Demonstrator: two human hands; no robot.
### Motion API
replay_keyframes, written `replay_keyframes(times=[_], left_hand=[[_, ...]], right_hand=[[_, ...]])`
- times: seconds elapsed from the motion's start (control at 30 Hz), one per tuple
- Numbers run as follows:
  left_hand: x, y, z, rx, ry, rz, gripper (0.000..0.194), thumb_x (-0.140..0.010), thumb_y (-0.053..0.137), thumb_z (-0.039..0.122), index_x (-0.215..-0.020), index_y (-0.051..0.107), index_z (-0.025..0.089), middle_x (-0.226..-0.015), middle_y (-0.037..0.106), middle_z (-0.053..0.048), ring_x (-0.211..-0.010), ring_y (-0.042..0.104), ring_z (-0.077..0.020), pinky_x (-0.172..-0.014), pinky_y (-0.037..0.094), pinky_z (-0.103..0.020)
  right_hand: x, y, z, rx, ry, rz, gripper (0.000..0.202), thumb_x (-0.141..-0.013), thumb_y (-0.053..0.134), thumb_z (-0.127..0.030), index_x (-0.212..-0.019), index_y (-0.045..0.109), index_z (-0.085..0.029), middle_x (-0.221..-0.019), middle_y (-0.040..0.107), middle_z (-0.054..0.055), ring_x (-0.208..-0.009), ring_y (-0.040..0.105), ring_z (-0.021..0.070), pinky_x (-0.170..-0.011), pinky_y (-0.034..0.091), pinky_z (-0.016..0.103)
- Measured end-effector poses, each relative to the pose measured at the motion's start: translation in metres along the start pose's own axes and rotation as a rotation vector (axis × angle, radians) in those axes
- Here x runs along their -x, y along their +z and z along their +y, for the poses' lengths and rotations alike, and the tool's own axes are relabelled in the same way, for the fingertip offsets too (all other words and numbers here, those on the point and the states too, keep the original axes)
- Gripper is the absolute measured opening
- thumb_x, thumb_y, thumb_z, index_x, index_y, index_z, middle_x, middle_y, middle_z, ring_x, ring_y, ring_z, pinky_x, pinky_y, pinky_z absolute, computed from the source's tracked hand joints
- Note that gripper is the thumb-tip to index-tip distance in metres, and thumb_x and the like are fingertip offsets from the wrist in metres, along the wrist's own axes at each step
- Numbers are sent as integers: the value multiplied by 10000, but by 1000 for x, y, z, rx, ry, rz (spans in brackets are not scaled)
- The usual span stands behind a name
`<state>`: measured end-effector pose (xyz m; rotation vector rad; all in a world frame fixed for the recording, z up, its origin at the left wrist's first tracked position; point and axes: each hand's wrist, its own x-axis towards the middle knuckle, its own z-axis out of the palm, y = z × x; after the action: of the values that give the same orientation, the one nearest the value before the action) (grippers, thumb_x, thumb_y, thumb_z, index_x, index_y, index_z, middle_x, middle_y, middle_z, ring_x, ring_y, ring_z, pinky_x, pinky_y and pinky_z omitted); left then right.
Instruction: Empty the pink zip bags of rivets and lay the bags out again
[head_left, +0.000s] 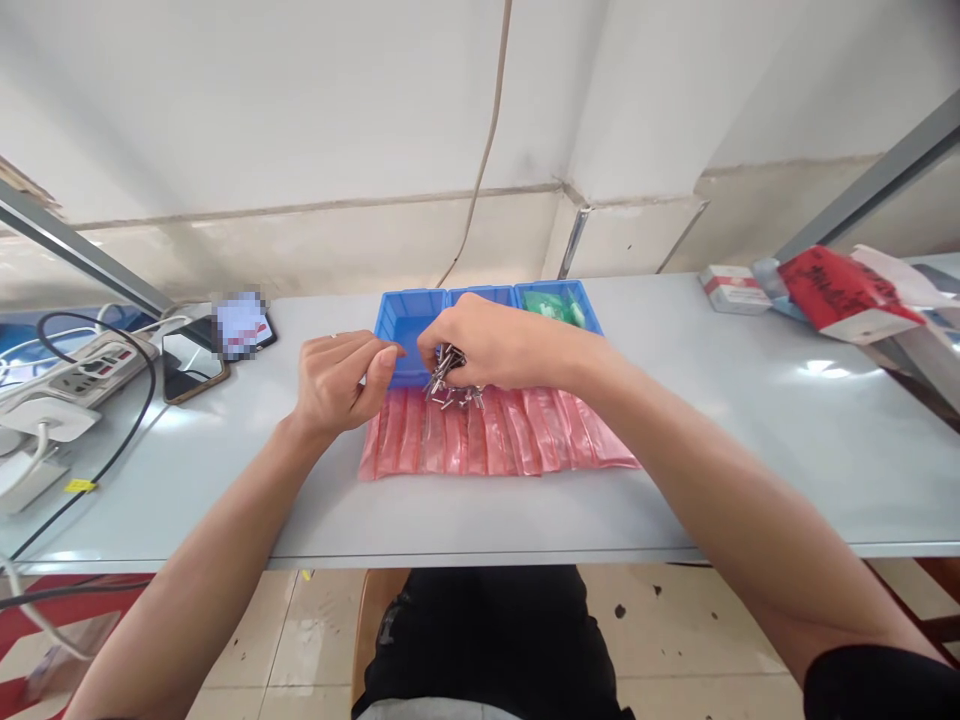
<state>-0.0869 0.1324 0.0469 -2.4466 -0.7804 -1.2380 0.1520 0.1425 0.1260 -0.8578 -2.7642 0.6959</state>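
My right hand [502, 340] is closed around a bunch of small, shiny metal screws [448, 362], their ends poking out between the thumb and fingers. More of these slim pieces show just beneath it, over the row of pink plastic bags [469, 440]. The bags lie side by side in front of three blue bins [409, 300]. To the left, my left hand [345, 378] has its fingers curled in beside the left bin; anything inside them is hidden. The left bin's visible floor is bare, while my right hand partly covers the middle bin.
Green packets [551, 305] lie in the right bin. Two phones [193, 362] and a power strip [94, 370] with cables are on the left of the grey table [495, 520]. A small white-and-red box [733, 288] and a red package [844, 290] stand at the right.
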Motion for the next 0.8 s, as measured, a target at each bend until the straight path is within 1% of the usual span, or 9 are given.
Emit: replay_keyframes(times=[0.1, 0.23, 0.33, 0.43, 0.5, 0.6, 0.7, 0.8], left_hand=[[0, 0, 0, -3, 7, 5, 299, -1032, 442, 201, -839, 670, 177, -618, 653, -19, -520, 563, -119, -511, 354, -286], [0, 1, -1, -3, 11, 1, 296, -1029, 450, 198, -816, 655, 181, -645, 673, -27, -531, 569, -120, -509, 356, -283], [0, 2, -1, -7, 14, 1, 294, -1022, 463, 197, -792, 644, 182, -626, 659, -29, -515, 561, -123, -495, 335, -292], [0, 1, -1, -18, 16, -9, 323, -1027, 448, 207, -757, 624, 189, -609, 650, -30, -496, 547, -122, -487, 318, -300], [-1, 1, 0, -41, 12, 1, 341, -1035, 436, 218, -745, 615, 192, -597, 640, -25, -492, 538, -119, -489, 316, -299], [0, 0, -1, -79, -17, 43, 342, -1048, 427, 235, -790, 649, 197, -602, 651, -19, -532, 584, -126, -508, 352, -290], [1, 0, -2, -84, -43, 64, 349, -1059, 418, 244, -827, 676, 199, -623, 679, -19, -571, 629, -132, -520, 388, -285], [1, 0, -2, -71, -23, 78, 334, -1056, 431, 229, -825, 670, 196, -625, 681, -15, -571, 632, -131, -522, 391, -280]], right_hand=[[0, 0, 0, 16, -4, -7, 201, -833, 610, -41, -888, 721, -200, -862, 715, 9, -756, 588, 149, -690, 395, 295], [0, -1, -3, 5, -17, -11, 227, -838, 589, -25, -902, 721, -198, -899, 726, 14, -789, 603, 151, -712, 398, 296], [-2, 1, -5, 0, -11, -3, 227, -846, 575, -21, -905, 712, -192, -891, 719, 16, -777, 598, 146, -718, 398, 294], [-4, 6, -5, -17, -19, 16, 198, -842, 596, -42, -908, 704, -193, -871, 697, 14, -759, 591, 143, -684, 385, 291], [-6, 10, -4, -38, -11, 15, 182, -842, 595, -47, -891, 687, -196, -831, 675, 3, -698, 568, 130, -630, 362, 287], [-8, 16, -3, -71, -16, -15, 168, -846, 592, -39, -859, 665, -190, -786, 654, -9, -632, 534, 111, -591, 336, 280], [-9, 18, -2, -87, -42, -22, 161, -857, 594, -44, -866, 680, -180, -820, 668, 1, -645, 540, 108, -611, 349, 278], [-7, 15, -2, -55, -24, -19, 163, -856, 598, -46, -860, 687, -182, -838, 677, 10, -670, 549, 116, -623, 357, 285]])
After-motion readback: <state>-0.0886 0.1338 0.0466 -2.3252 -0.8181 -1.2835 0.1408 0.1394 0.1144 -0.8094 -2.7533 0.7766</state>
